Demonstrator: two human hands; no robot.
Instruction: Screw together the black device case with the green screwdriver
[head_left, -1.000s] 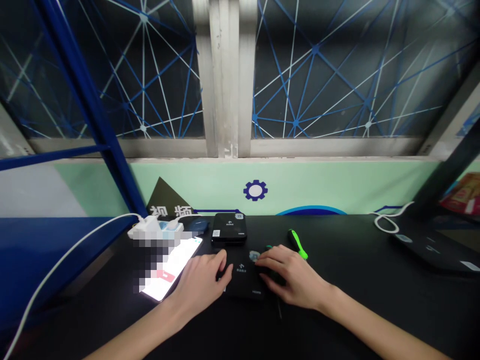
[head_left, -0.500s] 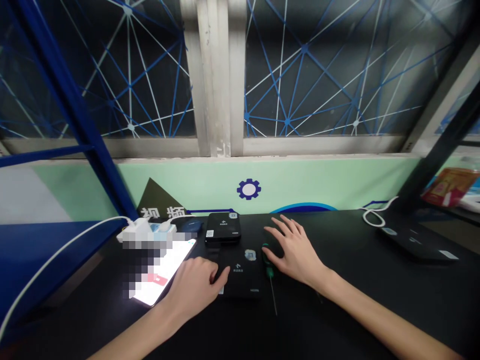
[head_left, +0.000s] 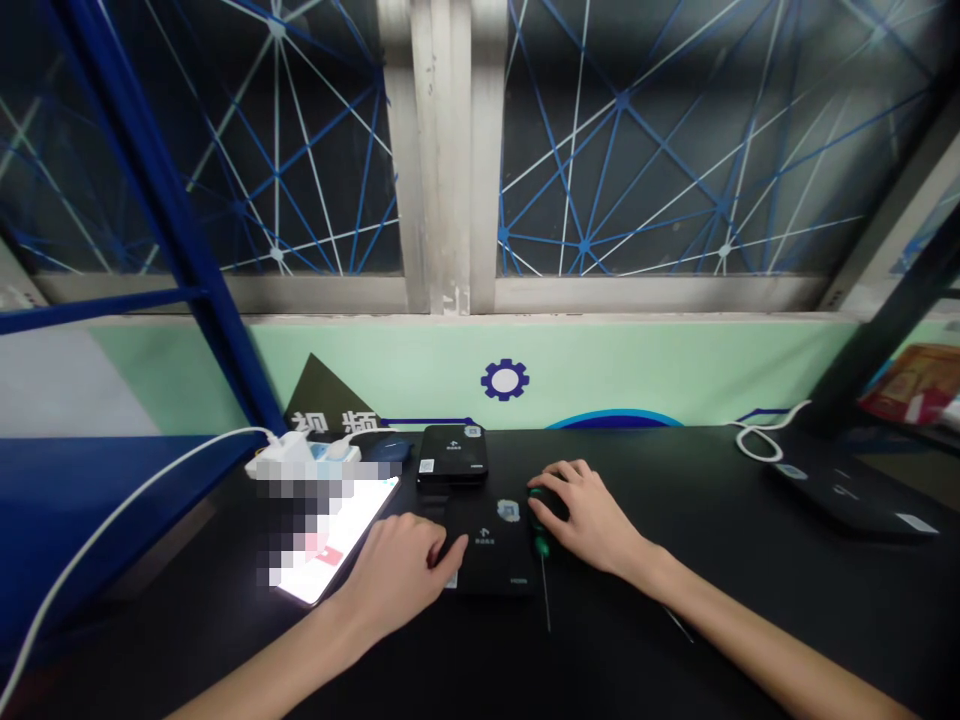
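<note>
A black set-top box [head_left: 491, 550] with an HDMI mark and a silvery sticker lies flat in front of me. My left hand [head_left: 401, 565] is at its left edge, fingers curled, thumb on the box; the undersides of the fingers are hidden. To the right of the box lies a screwdriver [head_left: 542, 547] with a green and black handle, its thin shaft pointing towards me. My right hand [head_left: 585, 512] closes over the handle, thumb and fingers bent around it. A second set-top box [head_left: 453, 455] sits just behind the first.
A lit phone [head_left: 341, 540] lies left of my left hand. Behind it stands a white power strip [head_left: 300, 455] with plugs and a white cable [head_left: 135, 500]. Another black box [head_left: 847, 500] is at the right, near a looped white cord [head_left: 757, 443]. A thin metal shaft [head_left: 679, 624] shows beside my right forearm.
My right hand's spread fingers have drawn in and bent around the screwdriver handle. My left hand stays at the box's edge. The whole view has shifted slightly.
</note>
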